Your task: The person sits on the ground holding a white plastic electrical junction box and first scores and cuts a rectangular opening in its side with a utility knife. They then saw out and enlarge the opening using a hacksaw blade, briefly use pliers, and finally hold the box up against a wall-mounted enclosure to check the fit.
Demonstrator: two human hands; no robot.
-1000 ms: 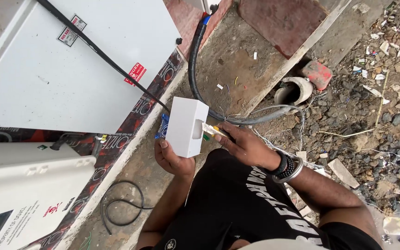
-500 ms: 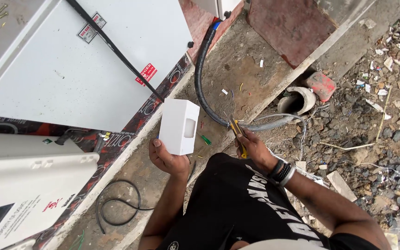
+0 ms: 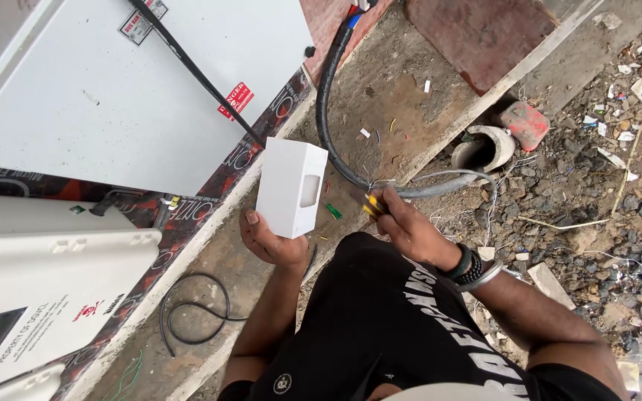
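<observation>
My left hand (image 3: 273, 239) holds a small white rectangular box (image 3: 290, 187) upright, its side with a rounded cut-out facing right. My right hand (image 3: 404, 226) is closed around a tool with a yellow handle tip (image 3: 371, 205), a short way right of the box. The hand sits just below a thick black cable (image 3: 330, 111) that runs down from the wall and turns into a grey armoured end (image 3: 440, 187). I wear a black shirt with white lettering and dark bracelets on the right wrist.
A large white metal cabinet door (image 3: 113, 82) stands open at upper left, a white enclosure (image 3: 46, 282) lower left. A black wire loop (image 3: 195, 312) lies on the concrete ledge. A pipe mouth (image 3: 483, 148), a red brick piece (image 3: 523, 123) and rubble lie to the right.
My right hand has drawn back from the box's side with the yellow-tipped tool, leaving a gap. The box has turned more upright in my left hand.
</observation>
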